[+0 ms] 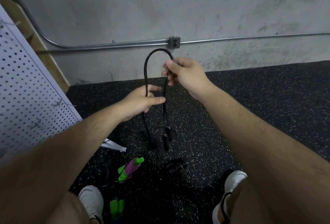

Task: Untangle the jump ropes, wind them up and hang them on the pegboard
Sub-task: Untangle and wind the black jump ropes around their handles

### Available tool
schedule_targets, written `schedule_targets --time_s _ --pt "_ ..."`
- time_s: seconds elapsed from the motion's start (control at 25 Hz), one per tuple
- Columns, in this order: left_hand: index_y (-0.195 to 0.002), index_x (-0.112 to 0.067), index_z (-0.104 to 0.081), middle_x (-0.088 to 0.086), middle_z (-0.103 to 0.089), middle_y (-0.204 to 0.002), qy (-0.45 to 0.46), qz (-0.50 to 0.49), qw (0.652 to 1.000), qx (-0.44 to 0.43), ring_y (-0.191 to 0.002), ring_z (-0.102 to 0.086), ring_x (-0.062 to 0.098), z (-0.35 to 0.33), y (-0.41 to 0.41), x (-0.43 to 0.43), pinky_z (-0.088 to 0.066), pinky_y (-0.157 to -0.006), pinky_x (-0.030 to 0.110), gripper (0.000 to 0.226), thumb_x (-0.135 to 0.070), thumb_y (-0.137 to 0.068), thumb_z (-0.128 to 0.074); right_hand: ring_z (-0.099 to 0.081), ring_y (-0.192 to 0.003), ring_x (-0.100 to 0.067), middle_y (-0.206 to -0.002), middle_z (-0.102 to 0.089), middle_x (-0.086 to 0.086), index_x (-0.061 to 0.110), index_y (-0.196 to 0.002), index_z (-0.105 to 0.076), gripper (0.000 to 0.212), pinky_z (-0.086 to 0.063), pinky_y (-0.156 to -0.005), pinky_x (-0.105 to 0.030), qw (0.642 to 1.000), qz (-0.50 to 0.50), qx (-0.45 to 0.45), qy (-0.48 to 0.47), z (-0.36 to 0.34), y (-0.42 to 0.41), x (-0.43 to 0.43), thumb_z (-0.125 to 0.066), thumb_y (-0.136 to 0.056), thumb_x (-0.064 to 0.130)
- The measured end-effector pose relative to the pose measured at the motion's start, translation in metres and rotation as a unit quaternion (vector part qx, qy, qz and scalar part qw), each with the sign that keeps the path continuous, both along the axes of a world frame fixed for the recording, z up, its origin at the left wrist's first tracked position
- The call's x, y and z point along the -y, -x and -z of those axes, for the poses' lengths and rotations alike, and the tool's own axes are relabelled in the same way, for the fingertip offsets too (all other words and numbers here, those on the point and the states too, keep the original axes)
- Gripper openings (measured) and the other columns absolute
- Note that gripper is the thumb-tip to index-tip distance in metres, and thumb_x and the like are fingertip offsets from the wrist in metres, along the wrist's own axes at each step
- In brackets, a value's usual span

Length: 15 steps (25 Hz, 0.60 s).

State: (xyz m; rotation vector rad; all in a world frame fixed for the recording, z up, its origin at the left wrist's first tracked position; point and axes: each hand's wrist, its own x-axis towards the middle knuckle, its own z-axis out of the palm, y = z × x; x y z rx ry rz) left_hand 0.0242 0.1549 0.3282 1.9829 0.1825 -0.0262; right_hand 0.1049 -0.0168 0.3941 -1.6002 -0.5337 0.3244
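Note:
A black jump rope (145, 66) arches upward in a loop between my hands. My right hand (182, 73) pinches the loop's right strand near the top. Lower down, my left hand (141, 100) grips the left strand, its fingers reaching across to the right strand. Both strands hang down to black handles (166, 140) dangling just above the floor. A wound rope with green handles and purple cord (131, 168) lies on the floor below. The white pegboard (23, 84) with metal hooks leans at the left.
The speckled black rubber floor (250, 107) meets a grey concrete wall with a metal conduit and outlet box (174, 42). A black tangle of rope (175, 164) and white paper (114, 146) lie on the floor. Another green handle pair (117, 206) sits between my white shoes.

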Motion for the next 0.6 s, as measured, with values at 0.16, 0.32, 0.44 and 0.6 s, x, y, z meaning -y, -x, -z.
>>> schedule_targets --time_s 0.16,0.32,0.44,0.6 --pt "-0.104 -0.022 -0.073 -0.016 -0.047 -0.052 0.04 -0.014 0.999 0.012 -0.052 -0.037 0.009 0.0 -0.006 0.013 -0.032 -0.055 0.028 0.013 -0.029 -0.099 -0.064 -0.057 -0.063 -0.01 -0.086 -0.07 -0.008 -0.001 -0.104 -0.067 0.021 -0.053 -0.058 -0.026 0.996 0.004 -0.013 -0.085 -0.009 0.006 -0.009 -0.057 -0.103 0.018" --pt "-0.089 -0.019 -0.07 -0.01 -0.039 -0.056 0.117 -0.023 0.989 0.086 -0.052 -0.032 0.009 -0.027 -0.014 0.014 -0.028 -0.05 0.024 0.022 -0.025 -0.104 -0.056 -0.062 -0.075 -0.008 -0.106 -0.07 -0.004 0.012 -0.125 -0.063 0.033 -0.049 -0.065 -0.027 0.997 -0.081 0.004 0.018 0.006 -0.003 0.004 -0.067 -0.092 0.016" --pt "-0.092 -0.011 -0.068 -0.007 -0.034 -0.055 0.196 -0.009 0.97 0.143 -0.05 -0.027 0.009 -0.058 -0.017 0.01 -0.026 -0.044 0.02 0.024 -0.025 -0.105 -0.053 -0.066 -0.088 -0.001 -0.113 -0.07 0.009 0.028 -0.119 -0.067 0.028 -0.051 -0.076 -0.027 0.929 -0.196 0.079 0.304 0.027 0.002 0.011 -0.071 -0.091 0.026" --pt "-0.105 -0.007 -0.069 -0.005 -0.036 -0.057 0.231 -0.012 0.959 0.166 -0.05 -0.027 0.01 -0.072 -0.018 -0.001 -0.027 -0.043 0.021 0.026 -0.029 -0.104 -0.054 -0.07 -0.077 -0.016 -0.086 -0.073 -0.004 0.012 -0.096 -0.071 0.021 -0.054 -0.077 -0.031 0.917 -0.154 0.105 0.354 0.046 0.009 0.005 -0.066 -0.097 0.033"
